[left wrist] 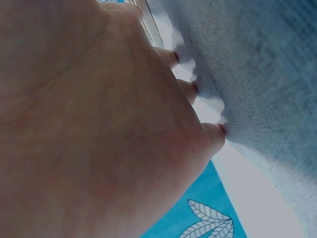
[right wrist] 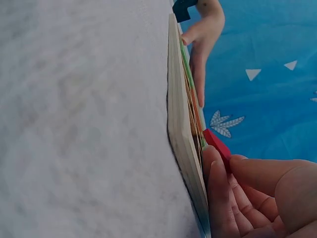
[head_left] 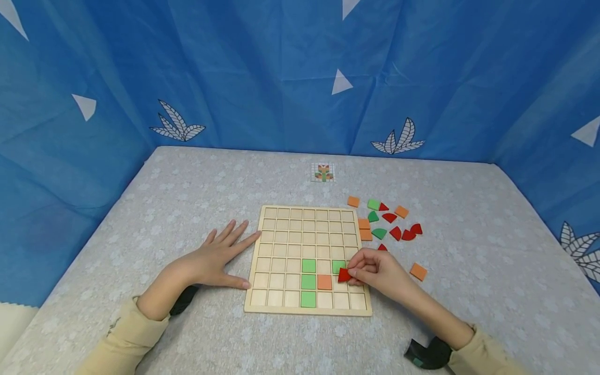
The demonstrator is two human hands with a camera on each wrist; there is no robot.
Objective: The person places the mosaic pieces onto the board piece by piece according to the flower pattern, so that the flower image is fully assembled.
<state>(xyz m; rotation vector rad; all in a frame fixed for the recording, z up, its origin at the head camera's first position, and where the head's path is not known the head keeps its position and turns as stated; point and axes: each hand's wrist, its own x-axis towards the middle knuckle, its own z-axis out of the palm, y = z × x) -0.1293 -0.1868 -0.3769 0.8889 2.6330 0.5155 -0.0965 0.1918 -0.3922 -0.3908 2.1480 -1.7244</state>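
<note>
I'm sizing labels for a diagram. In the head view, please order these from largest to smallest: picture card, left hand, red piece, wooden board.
1. Wooden board
2. Left hand
3. Picture card
4. Red piece, partly covered by the right hand

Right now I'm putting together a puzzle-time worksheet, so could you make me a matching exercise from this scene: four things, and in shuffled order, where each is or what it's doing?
Things
1. Left hand
2. Right hand
3. Picture card
4. Blue curtain

Places and states
A. Behind the table
B. Pinching a red piece over the board
C. Spread at the board's left edge
D. Lying flat beyond the board's far edge

Pairs: 1-C, 2-B, 3-D, 4-A
</note>
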